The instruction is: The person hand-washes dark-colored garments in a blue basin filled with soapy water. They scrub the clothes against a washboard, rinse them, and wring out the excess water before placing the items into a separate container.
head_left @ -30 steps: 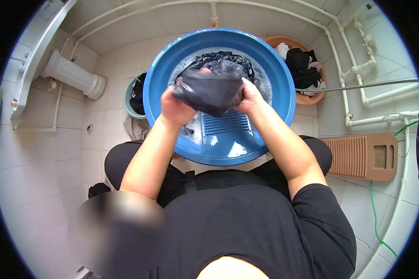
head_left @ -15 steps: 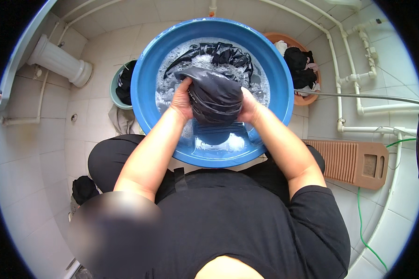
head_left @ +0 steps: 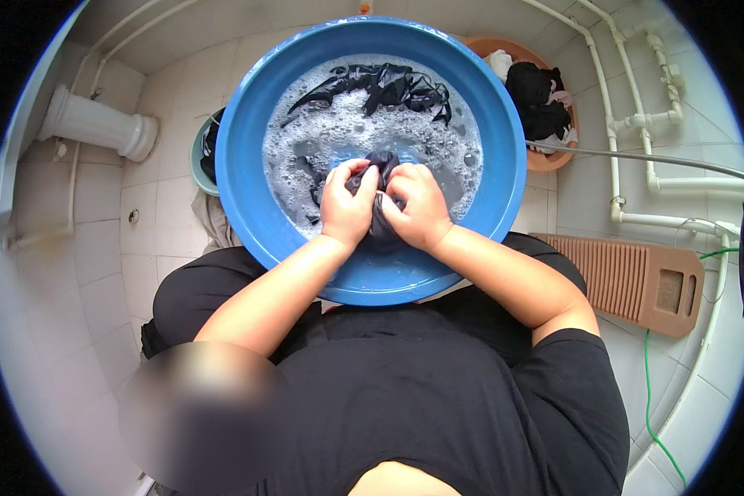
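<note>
Inside a large blue basin (head_left: pixel 252 178) of sudsy water, my left hand (head_left: pixel 349 202) and my right hand (head_left: pixel 417 207) are closed side by side on a bunched black garment (head_left: pixel 382 227). The hands are at the near side of the basin, knuckles close together, with folds of wet cloth showing between and below them. What kind of garment it is cannot be made out. More black cloth (head_left: pixel 388 83) floats in the foam (head_left: pixel 347 124) toward the far side. A smaller dark piece shows in the water just left of my left hand.
An orange-brown tub (head_left: pixel 554 161) of dark and light clothes stands at the far right, a pale green tub (head_left: pixel 202 169) at the left. A brown washboard (head_left: pixel 636 277) lies on the right. White pipes (head_left: pixel 608 132), a grey hose (head_left: pixel 653 157) and a green cord (head_left: pixel 649 388) run along the right.
Both hands have come down and closer together. The black garment, earlier held up and spread between them, is now bunched low in the basin.
</note>
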The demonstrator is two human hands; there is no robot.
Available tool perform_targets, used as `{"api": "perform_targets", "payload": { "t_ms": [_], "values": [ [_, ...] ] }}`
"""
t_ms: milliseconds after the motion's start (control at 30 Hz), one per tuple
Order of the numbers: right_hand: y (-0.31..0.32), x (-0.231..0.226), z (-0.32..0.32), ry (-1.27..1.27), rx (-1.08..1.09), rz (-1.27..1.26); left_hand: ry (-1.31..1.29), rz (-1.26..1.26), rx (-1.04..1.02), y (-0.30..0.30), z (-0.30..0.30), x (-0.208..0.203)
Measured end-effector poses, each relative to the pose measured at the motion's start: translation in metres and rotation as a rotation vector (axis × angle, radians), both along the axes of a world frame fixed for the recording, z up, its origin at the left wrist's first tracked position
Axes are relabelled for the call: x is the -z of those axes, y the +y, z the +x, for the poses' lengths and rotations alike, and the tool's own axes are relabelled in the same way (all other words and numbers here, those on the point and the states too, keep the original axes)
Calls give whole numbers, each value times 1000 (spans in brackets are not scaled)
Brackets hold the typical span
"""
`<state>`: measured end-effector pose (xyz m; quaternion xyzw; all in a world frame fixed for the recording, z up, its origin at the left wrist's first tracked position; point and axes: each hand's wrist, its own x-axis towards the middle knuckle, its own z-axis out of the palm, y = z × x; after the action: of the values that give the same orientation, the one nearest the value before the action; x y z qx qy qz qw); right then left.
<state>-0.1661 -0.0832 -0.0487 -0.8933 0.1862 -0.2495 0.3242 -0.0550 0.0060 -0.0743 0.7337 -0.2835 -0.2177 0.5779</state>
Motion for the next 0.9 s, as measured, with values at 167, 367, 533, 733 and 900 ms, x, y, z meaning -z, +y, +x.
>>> {"api": "perform_targets", "payload": {
  "t_ms": [167, 367, 533, 733, 900],
  "values": [
    [-28, 18, 25, 386, 78, 196, -177, 233, 16, -25, 22, 16],
    [-58, 38, 41, 504, 234, -53, -366, 626, 158, -51, 49, 12],
    [-1, -9, -11, 179, 74, -23, -265, 167, 314, -1, 20, -21],
    [-16, 6, 19, 445, -14, 159, -273, 338, 100, -17, 15, -3],
    [-43, 32, 48, 463, 367, -156, -584, 663, 230, -46, 51, 14]
  ]
}}
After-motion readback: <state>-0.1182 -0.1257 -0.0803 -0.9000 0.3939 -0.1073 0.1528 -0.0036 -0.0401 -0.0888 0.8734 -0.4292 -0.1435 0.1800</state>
